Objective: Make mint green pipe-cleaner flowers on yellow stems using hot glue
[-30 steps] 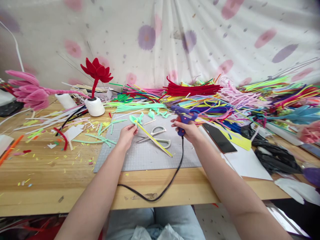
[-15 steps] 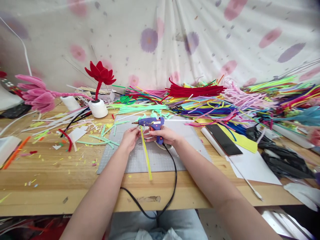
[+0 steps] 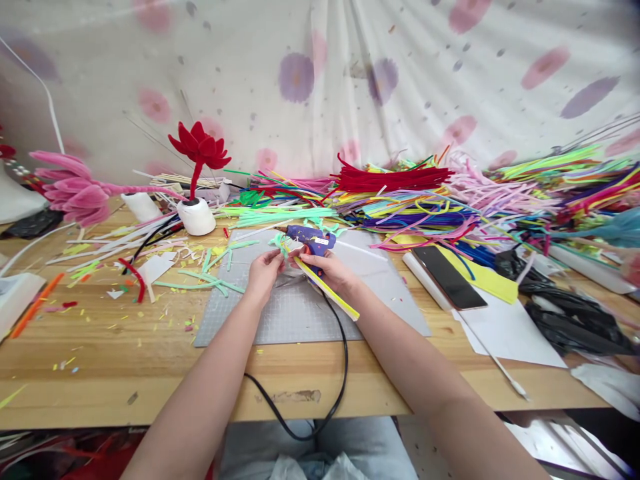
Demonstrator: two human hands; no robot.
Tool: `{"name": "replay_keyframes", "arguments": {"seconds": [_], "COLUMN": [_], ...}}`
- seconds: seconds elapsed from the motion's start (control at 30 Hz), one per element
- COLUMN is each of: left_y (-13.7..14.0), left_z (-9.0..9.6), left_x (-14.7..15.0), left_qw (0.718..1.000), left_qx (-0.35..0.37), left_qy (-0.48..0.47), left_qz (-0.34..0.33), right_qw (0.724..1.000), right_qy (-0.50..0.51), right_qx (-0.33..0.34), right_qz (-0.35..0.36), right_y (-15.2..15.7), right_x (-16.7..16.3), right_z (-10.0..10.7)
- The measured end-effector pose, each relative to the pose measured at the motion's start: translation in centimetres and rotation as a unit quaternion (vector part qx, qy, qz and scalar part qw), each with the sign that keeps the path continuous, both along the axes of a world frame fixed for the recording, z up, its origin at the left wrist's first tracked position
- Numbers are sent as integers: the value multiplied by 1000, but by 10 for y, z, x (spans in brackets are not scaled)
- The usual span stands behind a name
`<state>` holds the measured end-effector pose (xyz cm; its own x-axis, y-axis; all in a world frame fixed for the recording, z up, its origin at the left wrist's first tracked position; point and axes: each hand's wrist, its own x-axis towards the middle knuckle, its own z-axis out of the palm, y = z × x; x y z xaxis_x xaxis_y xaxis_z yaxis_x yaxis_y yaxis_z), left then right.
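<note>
A blue hot glue gun point(image 3: 311, 239) sits in my right hand point(image 3: 330, 267), its nozzle pointing left and its handle partly hidden by the curled fingers. My left hand point(image 3: 267, 272) is closed in a pinch close to the right fingertips. Between the hands runs a yellow strip point(image 3: 327, 288), slanting down to the right across my right fingers and wrist. At the left fingertips is a small light green fuzzy piece point(image 3: 279, 243); whether it is joined to the strip I cannot tell. A black cord point(image 3: 345, 353) loops from the gun over the table edge.
Under the hands lies a grey cutting mat point(image 3: 390, 307). Light green pipe cleaner pieces point(image 3: 200, 279) and scraps lie left. A red flower point(image 3: 200, 148) stands in a white pot point(image 3: 197, 217). Bundles of pipe cleaners point(image 3: 395, 179) line the back. A phone point(image 3: 449, 279) lies right.
The yellow strip has swung from hanging down toward me to slanting right across my right hand. The glue gun has shifted slightly right and tilted, its nozzle moving up and away from my left fingertips.
</note>
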<state>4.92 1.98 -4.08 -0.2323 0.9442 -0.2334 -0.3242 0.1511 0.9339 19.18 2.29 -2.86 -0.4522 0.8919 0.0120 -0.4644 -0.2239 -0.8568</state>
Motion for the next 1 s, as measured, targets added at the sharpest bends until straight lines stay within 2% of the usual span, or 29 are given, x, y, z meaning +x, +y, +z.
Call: {"name": "replay_keyframes", "arguments": {"seconds": [0.13, 0.17, 0.23, 0.37, 0.63, 0.77, 0.87, 1.0], "left_y": [-4, -6, -9, -15, -17, -18, -16, -14], "left_z": [5, 7, 11, 16, 13, 17, 20, 21], "left_x": [2, 3, 5, 8, 7, 6, 1, -7], "left_qw": [993, 991, 991, 989, 985, 985, 986, 986], "left_qx": [31, 37, 34, -13, -14, -19, -41, -53], "left_qy": [96, 115, 127, 91, 52, 42, 52, 66], "left_qz": [55, 51, 2, -115, -164, -165, -153, -144], "right_qw": [999, 999, 997, 993, 997, 995, 985, 953], "right_qy": [-20, -27, -45, -70, -32, -50, -118, -258], "right_qx": [30, 37, 41, 37, -13, -26, -13, 41], "right_qz": [-16, -21, -41, -88, -71, -86, -126, -154], "right_y": [1, 2, 4, 8, 3, 5, 10, 15], "right_x": [-2, -3, -6, -9, -13, -6, 16, 50], "right_z": [-2, -4, -7, -12, -12, -3, 10, 20]}}
